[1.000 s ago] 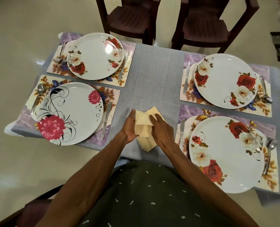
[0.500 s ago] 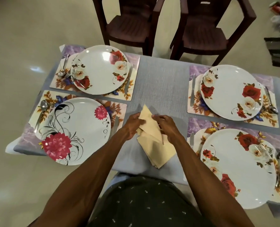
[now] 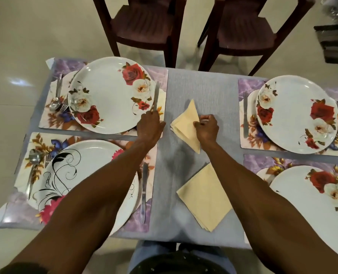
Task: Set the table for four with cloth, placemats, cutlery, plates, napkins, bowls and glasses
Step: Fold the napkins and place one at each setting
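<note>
The right hand (image 3: pixel 206 128) was curled closed, pinching a pale yellow napkin (image 3: pixel 187 125) folded into a soft triangle, its point aimed at the table's far edge. The left hand (image 3: pixel 151 125) reached over the far left placemat (image 3: pixel 160 78), fingers closing on the handle end of a thin steel knife (image 3: pixel 156 97) that lay just beside the far left plate (image 3: pixel 110 95); whether the knife was lifted could not be told.

Nearer the table's front edge, on the bare strip of woven grey cloth (image 3: pixel 201 86) down the middle, lay a flat stack of square napkins (image 3: pixel 204 196) turned like a diamond, matte and creased at the edges.

Four round glossy white plates sat on rectangular flower-printed placemats, one toward each corner. The near left plate (image 3: pixel 81 175) carried black scrolls and pink blooms, with a second knife (image 3: pixel 144 192) along its right side and a spoon (image 3: pixel 33 167) with a fork on its left. The far right plate (image 3: pixel 296 113) and the near right plate (image 3: pixel 310 196) bore red and white roses. Beyond the far edge stood two dark brown ribbed chairs (image 3: pixel 142 24).
</note>
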